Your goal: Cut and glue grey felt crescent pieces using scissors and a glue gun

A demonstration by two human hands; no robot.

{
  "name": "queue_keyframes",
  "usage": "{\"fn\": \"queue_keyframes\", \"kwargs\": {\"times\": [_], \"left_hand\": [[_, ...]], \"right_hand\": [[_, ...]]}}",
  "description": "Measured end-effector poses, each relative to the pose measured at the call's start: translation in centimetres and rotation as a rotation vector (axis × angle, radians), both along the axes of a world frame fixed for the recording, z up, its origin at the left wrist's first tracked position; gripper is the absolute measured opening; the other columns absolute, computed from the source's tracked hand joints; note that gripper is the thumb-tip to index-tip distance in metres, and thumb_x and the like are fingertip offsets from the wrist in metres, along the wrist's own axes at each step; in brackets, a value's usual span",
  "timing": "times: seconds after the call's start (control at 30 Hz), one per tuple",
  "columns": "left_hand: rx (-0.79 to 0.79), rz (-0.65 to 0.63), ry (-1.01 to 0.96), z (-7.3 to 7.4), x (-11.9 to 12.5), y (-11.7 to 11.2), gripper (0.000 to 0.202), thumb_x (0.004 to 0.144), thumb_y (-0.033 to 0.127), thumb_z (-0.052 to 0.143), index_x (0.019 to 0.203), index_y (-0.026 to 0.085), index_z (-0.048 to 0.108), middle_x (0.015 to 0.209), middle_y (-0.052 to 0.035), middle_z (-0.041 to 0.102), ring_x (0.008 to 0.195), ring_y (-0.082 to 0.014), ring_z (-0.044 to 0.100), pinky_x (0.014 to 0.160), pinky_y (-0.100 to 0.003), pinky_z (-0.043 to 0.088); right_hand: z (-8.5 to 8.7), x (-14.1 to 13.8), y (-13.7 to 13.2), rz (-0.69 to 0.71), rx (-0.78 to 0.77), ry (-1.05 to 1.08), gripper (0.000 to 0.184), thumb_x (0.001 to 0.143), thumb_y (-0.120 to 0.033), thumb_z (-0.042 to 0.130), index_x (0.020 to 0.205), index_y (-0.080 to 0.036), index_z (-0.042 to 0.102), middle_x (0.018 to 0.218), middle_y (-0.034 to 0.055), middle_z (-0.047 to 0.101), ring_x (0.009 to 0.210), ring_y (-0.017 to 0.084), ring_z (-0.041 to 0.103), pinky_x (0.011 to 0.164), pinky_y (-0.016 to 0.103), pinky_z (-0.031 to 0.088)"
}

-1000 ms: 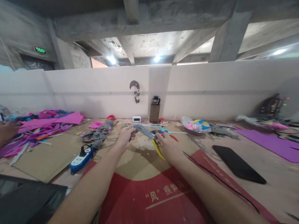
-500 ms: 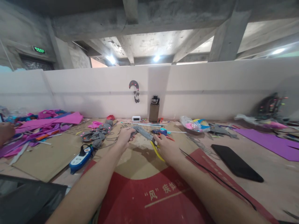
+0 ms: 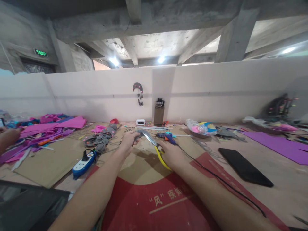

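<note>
My left hand (image 3: 128, 142) is closed on a small dark grey piece (image 3: 139, 131), which looks like felt. In my right hand (image 3: 172, 154) are scissors (image 3: 150, 138) with yellow handles, one loop hanging below my fingers. Their silvery blades point up and left, and the tips meet the grey piece beside my left fingers. Whether the tips are cutting into it I cannot tell. Below both hands lies a cardboard sheet (image 3: 127, 173) with a red printed part. A blue glue gun (image 3: 170, 138) rests just beyond my right hand, its black cord running right.
A blue and white power strip (image 3: 83, 165) and grey pieces (image 3: 99, 139) lie left. Pink and purple sheets (image 3: 53, 126) are farther left, near another person's hand (image 3: 9, 138). Right are a black phone (image 3: 245, 166), a bowl (image 3: 202, 134) and a purple sheet (image 3: 279, 146).
The scissor blades, dull and grey-looking before, now show bright and narrower. More of the glue gun shows beyond my right hand. The other person's hand has shifted slightly right.
</note>
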State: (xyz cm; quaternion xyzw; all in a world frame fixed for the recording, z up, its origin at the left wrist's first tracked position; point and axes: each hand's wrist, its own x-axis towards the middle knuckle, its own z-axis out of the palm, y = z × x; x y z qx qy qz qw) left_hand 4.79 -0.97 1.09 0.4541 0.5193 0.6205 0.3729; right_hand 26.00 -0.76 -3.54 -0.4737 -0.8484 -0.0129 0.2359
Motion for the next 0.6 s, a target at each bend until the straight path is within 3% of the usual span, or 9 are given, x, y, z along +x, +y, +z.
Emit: {"fn": "queue_keyframes", "kwargs": {"times": [0.17,0.47,0.6], "left_hand": [[0.026,-0.008,-0.011,-0.1,-0.3,0.2,0.015,0.061,0.024,0.065,0.067,0.013,0.057,0.050,0.0005,0.052,0.041,-0.0061,0.042,0.036,-0.017,0.023],[0.046,-0.022,-0.039,-0.3,0.4,0.2,0.015,0.060,0.020,0.066,0.070,0.014,0.057,0.053,0.0019,0.052,0.043,-0.0057,0.044,0.037,-0.016,0.022],[0.045,-0.044,-0.026,-0.7,0.8,0.2,0.016,0.061,0.020,0.068,0.073,0.013,0.060,0.059,-0.0018,0.059,0.046,-0.0083,0.051,0.038,-0.018,0.029]], "right_hand": [[0.2,0.2,0.5,-0.077,0.015,0.081,0.039,0.086,-0.019,0.045,0.124,-0.026,0.051,0.112,0.0060,0.058,0.087,0.017,0.062,0.066,0.025,0.040],[0.3,0.1,0.3,-0.090,0.059,-0.004,0.039,0.087,-0.023,0.048,0.126,-0.026,0.048,0.112,0.0073,0.055,0.089,0.017,0.060,0.068,0.025,0.040],[0.3,0.2,0.4,-0.082,0.085,-0.037,0.039,0.085,-0.021,0.049,0.124,-0.025,0.048,0.112,0.0078,0.054,0.091,0.018,0.059,0.065,0.025,0.040]]}}
